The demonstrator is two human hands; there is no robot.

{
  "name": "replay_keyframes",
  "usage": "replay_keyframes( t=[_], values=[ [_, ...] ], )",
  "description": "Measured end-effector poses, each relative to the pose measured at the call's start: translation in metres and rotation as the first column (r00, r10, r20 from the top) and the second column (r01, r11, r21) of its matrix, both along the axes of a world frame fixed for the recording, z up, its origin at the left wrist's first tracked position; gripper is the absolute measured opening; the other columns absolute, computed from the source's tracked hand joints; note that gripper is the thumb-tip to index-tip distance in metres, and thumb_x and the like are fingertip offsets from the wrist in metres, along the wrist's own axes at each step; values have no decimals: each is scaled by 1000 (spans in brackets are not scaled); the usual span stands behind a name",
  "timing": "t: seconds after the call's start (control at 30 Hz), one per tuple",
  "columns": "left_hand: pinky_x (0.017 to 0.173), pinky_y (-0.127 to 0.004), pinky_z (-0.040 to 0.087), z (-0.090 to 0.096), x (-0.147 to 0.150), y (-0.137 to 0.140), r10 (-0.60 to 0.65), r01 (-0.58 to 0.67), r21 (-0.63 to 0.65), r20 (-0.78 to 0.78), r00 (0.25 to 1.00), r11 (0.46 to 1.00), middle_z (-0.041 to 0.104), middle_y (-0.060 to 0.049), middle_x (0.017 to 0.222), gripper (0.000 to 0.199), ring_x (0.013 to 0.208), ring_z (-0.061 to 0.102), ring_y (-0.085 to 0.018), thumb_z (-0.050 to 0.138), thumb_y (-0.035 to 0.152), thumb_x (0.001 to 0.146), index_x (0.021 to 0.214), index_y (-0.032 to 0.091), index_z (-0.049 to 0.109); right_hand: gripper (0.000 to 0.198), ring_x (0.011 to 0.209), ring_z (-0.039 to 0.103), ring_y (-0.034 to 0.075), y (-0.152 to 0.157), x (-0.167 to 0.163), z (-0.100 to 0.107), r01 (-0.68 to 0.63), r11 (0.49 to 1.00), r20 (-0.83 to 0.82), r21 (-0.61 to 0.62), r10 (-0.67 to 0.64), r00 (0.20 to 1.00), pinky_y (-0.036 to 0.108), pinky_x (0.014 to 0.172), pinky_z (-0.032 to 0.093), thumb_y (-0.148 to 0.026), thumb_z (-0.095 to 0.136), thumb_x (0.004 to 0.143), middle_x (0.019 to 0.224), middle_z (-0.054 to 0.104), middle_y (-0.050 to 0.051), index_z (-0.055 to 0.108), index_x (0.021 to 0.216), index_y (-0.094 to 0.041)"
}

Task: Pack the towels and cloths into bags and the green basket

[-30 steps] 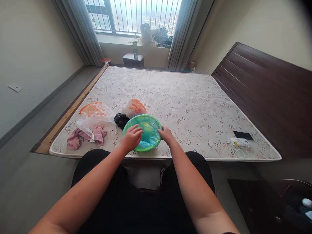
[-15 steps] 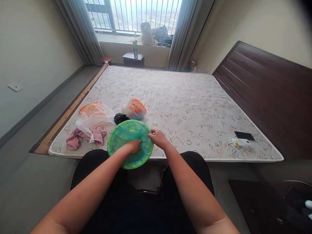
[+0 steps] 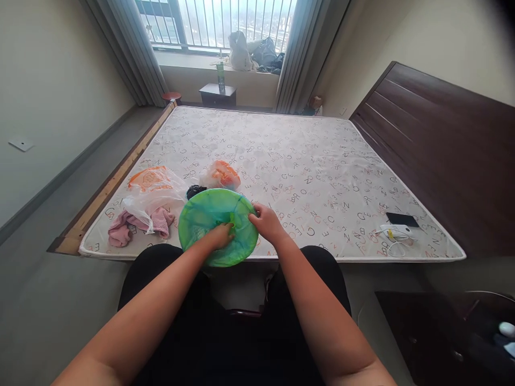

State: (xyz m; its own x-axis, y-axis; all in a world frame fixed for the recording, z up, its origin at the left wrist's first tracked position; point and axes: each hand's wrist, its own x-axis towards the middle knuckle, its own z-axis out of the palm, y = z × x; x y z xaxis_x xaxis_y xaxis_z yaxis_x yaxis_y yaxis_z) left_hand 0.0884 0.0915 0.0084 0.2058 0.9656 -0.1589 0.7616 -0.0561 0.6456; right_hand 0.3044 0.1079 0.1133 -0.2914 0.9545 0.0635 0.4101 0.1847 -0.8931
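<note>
Over my lap, at the mattress edge, is a round green disc [image 3: 217, 201] with a green rim and a thin, translucent blue-green sheet across it. I cannot tell exactly what it is. My right hand [image 3: 265, 221] grips its right rim, thumb on the near face. My left hand [image 3: 222, 235] reaches across the face, fingers closed at a bunched bit of the sheet near the middle. Just beyond the disc are a black plastic bag [image 3: 196, 191] and a clear bag with orange print [image 3: 221, 174]. A pink cloth [image 3: 120, 230] lies partly under a white plastic bag [image 3: 155, 187] to the left.
The letter-printed mattress [image 3: 289, 150] stretches ahead, with a wooden frame rail [image 3: 120, 171] on its left and a dark headboard [image 3: 438, 139] on its right. A black phone [image 3: 402, 219] and a white device with a cable [image 3: 396, 231] lie on its right side.
The disc has risen slightly and tilted, showing more of its face. Both hands have moved with it, the right one a little to the right. The camera view has shifted slightly.
</note>
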Motion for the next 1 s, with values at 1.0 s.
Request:
replay_keyframes(
  t=[1.0],
  values=[
    [98,-44,53,22,17,-2,-50,60,283,-44,998,957,56,-10,123,30,109,63,-27,61,38,95,121,25,66,26,99,64,23,64,-9,-43,12,916,638,-401,270,721,32,88,46,-28,49,98,103,71,15,69,101,-10]
  ],
)
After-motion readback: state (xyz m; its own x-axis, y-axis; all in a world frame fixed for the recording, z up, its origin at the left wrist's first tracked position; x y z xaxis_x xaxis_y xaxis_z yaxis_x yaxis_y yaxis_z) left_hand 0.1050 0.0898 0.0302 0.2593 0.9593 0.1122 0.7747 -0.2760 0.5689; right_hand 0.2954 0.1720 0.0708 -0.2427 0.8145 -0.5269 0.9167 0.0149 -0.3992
